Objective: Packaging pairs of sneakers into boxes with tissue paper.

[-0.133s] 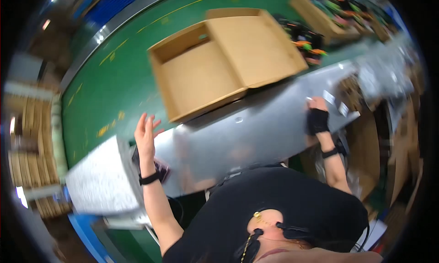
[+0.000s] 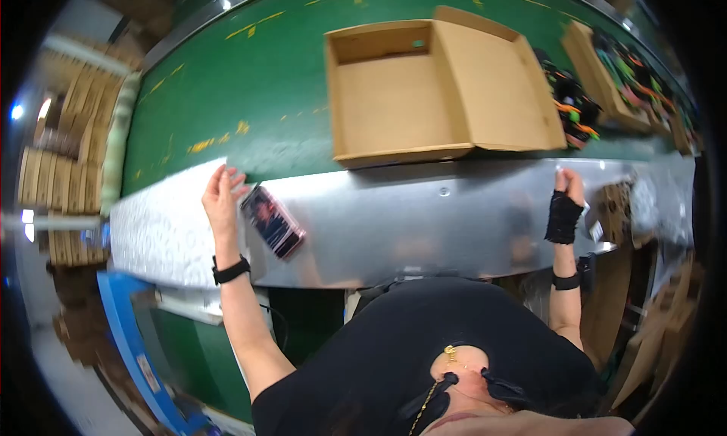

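Phone-like flat thing [image 2: 273,221], dark w/ pinkish edge, lies tilted on the metal ledge [image 2: 424,224], just below the belt's green edge. My left hand [image 2: 222,201] is right beside it, on its left side: palm down, fingers [image 2: 236,180] loosely spread, tips up at the green belt [image 2: 250,95]. Hand looks to touch or nearly touch the phone's upper left corner; can't tell for sure. Not gripping anything. Black band on my left wrist.

Further left of the phone, a white textured sheet [image 2: 163,224] covers the ledge; my left hand rests on its right edge.

Well to the right of the phone along the same ledge, my right hand [image 2: 566,201], in a black fingerless wrap. Fingers [image 2: 564,180] are curled together at the ledge's top edge, w/ a small pale bit at the tips; whether pinched or just touched, can't tell.

Above and right of the phone, on the belt: open empty cardboard box [image 2: 394,103], lid flap laid open to its right. Farther right still, another cardboard tray [image 2: 591,65] w/ colourful small items spilling beside it.

Far left of the phone, stacked flat cardboard [image 2: 76,133].
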Demonstrator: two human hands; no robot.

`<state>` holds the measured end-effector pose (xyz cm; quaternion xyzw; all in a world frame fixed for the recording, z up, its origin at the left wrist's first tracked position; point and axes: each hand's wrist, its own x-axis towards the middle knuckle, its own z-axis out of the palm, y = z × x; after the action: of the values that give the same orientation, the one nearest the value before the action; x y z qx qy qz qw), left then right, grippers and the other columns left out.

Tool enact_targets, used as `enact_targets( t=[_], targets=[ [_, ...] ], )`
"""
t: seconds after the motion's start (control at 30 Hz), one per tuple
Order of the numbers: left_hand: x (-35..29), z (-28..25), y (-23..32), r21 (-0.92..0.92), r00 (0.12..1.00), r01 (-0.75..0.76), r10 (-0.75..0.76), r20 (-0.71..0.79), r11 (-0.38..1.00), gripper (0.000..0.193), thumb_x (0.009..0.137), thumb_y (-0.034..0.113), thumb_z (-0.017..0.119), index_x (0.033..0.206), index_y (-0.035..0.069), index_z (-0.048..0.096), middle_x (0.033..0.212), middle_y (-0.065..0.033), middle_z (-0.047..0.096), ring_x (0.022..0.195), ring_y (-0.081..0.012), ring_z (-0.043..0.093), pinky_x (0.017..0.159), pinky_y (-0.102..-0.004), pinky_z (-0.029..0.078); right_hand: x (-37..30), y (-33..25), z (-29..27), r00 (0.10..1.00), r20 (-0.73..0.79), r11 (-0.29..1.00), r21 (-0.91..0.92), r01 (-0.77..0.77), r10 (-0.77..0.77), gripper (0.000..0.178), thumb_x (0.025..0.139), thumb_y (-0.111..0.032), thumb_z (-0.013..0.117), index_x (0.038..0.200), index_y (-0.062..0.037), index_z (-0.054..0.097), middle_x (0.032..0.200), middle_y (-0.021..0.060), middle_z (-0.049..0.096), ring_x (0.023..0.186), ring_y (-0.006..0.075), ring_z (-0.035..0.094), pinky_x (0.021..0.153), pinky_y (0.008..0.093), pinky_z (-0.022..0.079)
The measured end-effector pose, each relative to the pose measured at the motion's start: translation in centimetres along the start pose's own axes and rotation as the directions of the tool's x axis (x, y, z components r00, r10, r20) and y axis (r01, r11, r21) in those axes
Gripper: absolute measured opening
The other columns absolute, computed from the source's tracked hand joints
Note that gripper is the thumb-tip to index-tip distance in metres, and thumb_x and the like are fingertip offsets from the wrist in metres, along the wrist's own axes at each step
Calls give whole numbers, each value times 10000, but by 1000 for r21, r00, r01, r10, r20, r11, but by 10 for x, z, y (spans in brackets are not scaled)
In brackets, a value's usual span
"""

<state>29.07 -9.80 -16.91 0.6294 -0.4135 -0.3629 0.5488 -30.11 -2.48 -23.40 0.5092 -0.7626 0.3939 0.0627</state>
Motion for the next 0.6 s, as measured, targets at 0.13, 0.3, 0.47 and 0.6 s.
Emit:
enact_targets(
  t=[0.13,0.3,0.47,0.6],
  targets=[
    [-8,-135,-41,268,946,-59,140,-293,962,303,877,147,472,1091,-66,500,988,-157,571,871,-232,590,713,-335,498,50,-130,30,855,64,810,363,460,-515,241,803,-131,584,1017,-24,557,906,105,592,680,192,532,610,268,436],
    [-34,-185,-62,940,977,113,134,-163,321,619,820,372,536,1230,-66,381,1200,-245,464,1105,-332,467,930,-354,356,27,-204,79,608,412,707,590,390,-679,304,760,-92,576,1055,-47,517,854,115,575,708,254,559,639,323,462],
    [-39,-170,-53,934,968,114,174,-182,340,449,838,404,484,1131,70,549,1226,-207,453,1152,-348,403,958,-416,307,-59,-213,87,141,554,533,651,540,-820,231,703,-127,616,917,-68,554,836,89,561,746,260,559,649,343,459],
    [-30,-163,-49,919,946,147,220,-239,366,322,850,305,477,996,53,613,1094,-198,540,1040,-339,485,861,-382,392,-67,-211,82,72,213,187,587,788,-974,248,639,-118,641,871,-80,561,865,60,581,758,262,558,624,363,442]
  ],
)
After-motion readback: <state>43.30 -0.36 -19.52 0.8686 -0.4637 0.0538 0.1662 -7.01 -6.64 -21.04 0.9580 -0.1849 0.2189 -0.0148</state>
